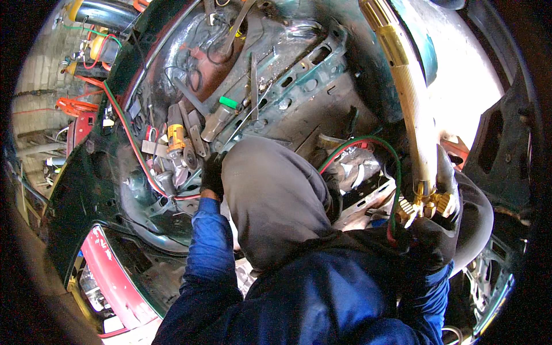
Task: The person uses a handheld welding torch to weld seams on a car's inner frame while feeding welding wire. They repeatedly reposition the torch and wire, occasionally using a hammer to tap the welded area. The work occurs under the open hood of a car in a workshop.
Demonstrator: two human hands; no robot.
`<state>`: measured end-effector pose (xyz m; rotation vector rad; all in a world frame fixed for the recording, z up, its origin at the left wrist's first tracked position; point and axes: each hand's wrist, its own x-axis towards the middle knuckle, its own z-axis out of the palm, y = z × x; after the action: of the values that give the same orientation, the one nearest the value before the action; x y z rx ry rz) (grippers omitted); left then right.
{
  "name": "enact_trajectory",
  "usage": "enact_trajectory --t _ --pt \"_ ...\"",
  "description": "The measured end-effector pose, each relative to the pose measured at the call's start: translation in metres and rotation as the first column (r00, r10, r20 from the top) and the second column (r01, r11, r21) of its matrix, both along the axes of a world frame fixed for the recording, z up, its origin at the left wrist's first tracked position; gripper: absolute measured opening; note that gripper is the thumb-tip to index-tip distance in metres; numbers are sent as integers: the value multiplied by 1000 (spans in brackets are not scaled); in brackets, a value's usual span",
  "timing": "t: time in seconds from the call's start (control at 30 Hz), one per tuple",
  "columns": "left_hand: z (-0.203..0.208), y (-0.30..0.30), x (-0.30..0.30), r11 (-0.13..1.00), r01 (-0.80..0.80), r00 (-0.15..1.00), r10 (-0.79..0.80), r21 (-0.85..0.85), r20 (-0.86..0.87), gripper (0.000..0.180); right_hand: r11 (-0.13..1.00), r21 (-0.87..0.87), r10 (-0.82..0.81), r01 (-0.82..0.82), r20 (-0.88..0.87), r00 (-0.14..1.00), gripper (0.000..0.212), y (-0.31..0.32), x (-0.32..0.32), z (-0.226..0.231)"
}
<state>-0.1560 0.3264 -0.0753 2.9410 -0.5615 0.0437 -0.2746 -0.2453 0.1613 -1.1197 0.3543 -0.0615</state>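
I cannot tell either grip. The dark-gloved right hand (430, 238) is just under the long ribbed brass torch (415, 109) at right, perhaps supporting it; the dark-gloved left hand (213, 174), probably for balance, is near the yellow-bodied grinder (175, 137).

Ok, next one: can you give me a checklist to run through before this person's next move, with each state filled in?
1. Left hand gloved: ok, a dark glove is on.
2. Left wrist covered: not ok, bare skin shows below the blue sleeve.
3. Right hand gripping the brass torch: cannot tell, it is in shadow by the valves.
4. Torch tip safely pointed: cannot tell, it lies past the picture's upper edge.
5. Red-and-green hose away from the left hand: not ok, it runs close to that wrist.
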Motion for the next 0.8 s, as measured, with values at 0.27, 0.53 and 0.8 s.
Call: enact_trajectory --t 0.27,0.53,0.8 --pt "124 -89 58 814 -402 915 378 -418 -144 21 1000 -21 22 -23 -31 999 88 8 9 -3" --pt "206 -91 111 633 -376 926 225 -677 -303 29 995 -94 11 -20 -98 995 88 27 30 0" --pt "180 -163 162 44 -520 847 -99 -853 -522 41 992 90 -73 85 -131 989 88 65 73 -42"
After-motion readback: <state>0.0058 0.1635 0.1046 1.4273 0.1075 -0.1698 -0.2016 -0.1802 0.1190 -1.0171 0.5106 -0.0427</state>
